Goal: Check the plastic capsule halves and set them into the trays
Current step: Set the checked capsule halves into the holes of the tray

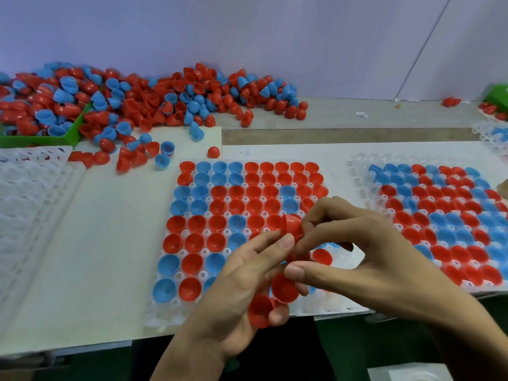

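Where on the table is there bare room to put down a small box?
Bare board lies between the empty tray stack on the left and the middle tray. A narrower strip separates the middle tray from the right tray. The back left is crowded with the loose capsule pile.

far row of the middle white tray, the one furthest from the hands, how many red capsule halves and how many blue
Far row of the middle white plastic tray:
red plastic capsule halves: 6
blue plastic capsule halves: 3
total: 9
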